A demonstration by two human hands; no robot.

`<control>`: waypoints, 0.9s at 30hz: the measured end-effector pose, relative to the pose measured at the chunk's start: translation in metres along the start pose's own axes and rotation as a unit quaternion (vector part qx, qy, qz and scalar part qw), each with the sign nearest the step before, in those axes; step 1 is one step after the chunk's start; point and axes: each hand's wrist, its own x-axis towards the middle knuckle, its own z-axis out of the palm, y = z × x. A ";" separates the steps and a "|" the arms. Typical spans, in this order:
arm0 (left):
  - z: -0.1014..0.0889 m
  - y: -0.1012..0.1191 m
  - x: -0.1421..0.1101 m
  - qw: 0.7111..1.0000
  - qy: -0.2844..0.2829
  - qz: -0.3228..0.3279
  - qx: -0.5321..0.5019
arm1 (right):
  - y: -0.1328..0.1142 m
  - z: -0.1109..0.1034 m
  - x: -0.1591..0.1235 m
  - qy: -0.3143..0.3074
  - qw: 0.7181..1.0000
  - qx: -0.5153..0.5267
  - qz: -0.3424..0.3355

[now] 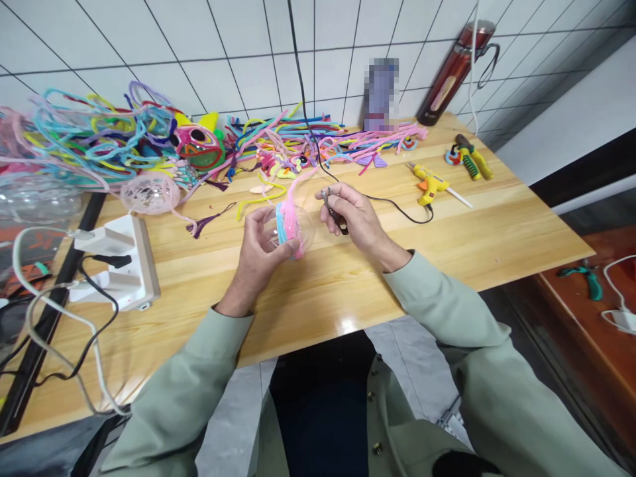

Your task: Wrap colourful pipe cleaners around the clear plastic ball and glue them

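Note:
My left hand [258,255] is wrapped around a clear plastic ball [291,228] stuffed with pink and blue pipe cleaners; a pink strand [298,182] sticks up out of it. My right hand [355,218] is closed on small dark-handled pliers [334,211], whose metal tip points toward the ball. Both hands hover above the middle of the wooden table [348,285].
Heaps of coloured pipe cleaners [99,139] and a craft face [199,146] lie along the back. Another clear ball [149,192] and a white power strip [122,262] sit at left. A yellow glue gun [430,185], green-handled cutters [472,159] and a red flask [454,73] are at right.

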 end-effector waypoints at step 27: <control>0.008 -0.006 -0.005 1.000 -0.010 -0.012 0.015 | 0.006 0.017 -0.013 -0.007 0.971 -0.209 -0.115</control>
